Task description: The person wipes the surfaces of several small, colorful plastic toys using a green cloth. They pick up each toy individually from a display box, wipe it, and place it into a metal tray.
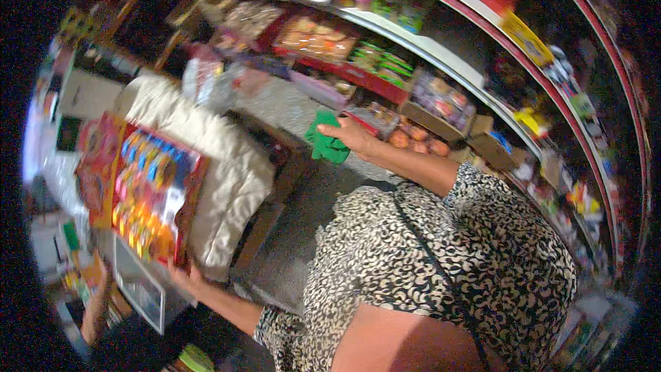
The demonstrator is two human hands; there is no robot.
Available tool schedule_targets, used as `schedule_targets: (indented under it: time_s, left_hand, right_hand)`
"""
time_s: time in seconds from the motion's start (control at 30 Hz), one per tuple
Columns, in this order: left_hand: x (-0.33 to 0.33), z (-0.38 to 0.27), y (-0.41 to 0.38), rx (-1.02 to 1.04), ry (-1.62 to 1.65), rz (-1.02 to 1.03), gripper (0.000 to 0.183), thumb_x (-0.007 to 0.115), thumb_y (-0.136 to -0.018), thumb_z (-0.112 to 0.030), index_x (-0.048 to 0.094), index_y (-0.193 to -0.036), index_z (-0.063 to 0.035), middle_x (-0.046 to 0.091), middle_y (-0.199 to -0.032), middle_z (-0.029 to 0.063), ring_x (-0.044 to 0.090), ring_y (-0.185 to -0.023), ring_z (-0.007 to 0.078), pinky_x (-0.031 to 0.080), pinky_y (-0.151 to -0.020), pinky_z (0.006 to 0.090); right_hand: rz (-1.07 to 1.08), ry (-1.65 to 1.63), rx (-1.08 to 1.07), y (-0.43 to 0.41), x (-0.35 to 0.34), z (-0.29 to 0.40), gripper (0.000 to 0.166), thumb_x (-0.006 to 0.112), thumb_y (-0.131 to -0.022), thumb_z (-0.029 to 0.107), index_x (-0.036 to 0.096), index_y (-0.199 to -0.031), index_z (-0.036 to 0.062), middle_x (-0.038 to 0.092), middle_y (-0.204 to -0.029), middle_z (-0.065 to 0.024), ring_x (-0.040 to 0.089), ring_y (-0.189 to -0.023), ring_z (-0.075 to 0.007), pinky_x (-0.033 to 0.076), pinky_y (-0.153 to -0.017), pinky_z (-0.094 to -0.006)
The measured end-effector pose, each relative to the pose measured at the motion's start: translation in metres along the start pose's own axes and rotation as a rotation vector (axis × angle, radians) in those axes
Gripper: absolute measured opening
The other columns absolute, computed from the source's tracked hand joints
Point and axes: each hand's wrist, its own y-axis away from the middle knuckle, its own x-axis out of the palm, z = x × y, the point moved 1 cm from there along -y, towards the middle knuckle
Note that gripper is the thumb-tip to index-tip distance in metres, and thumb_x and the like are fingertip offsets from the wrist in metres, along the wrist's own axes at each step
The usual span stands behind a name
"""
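My right hand (355,137) is closed on a crumpled green cloth (328,140), held in the air over the grey floor. Down at the left, my left hand (187,278) grips the near corner of a red display box (193,206). Rows of small packets (147,186) in yellow, orange, pink and blue fill that box, and blur hides their details. Its printed red and yellow lid (100,165) stands folded back on the far side. Under and beside the box lies a cream quilted cover (232,186).
Shelves with red and white edges (439,51) curve along the right. Cartons of packaged goods (315,39) sit low beside them. Another person's forearm (95,299) shows at lower left, near a white-framed glass panel (139,281). A plastic bag (206,80) stands beyond the cover.
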Motion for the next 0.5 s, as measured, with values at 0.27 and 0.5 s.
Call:
schedule_targets:
  time_s: [0.27,0.5]
  left_hand:
    - [0.028,-0.008,-0.018,0.078,-0.286,-0.153,0.046,0.057,-0.081,-0.017,0.047,-0.124,-0.0046,0.052,-0.119,0.0131,0.054,-0.104,0.0271,0.047,-0.082,0.0406]
    - [0.007,-0.021,-0.005,0.072,-0.497,-0.291,0.046,0.058,-0.082,-0.015,0.045,-0.126,-0.0078,0.052,-0.119,0.0095,0.054,-0.105,0.0216,0.047,-0.081,0.0344]
  right_hand:
    - [-0.278,-0.081,0.062,0.044,-0.035,0.012,0.035,0.062,-0.082,0.033,0.054,-0.106,0.0086,0.062,-0.086,-0.0030,0.061,-0.072,-0.0148,0.050,-0.063,-0.0293]
    - [-0.290,-0.226,0.165,0.039,-0.038,0.009,0.032,0.059,-0.086,0.028,0.058,-0.102,0.0009,0.063,-0.091,-0.0091,0.062,-0.076,-0.0195,0.053,-0.066,-0.0343]
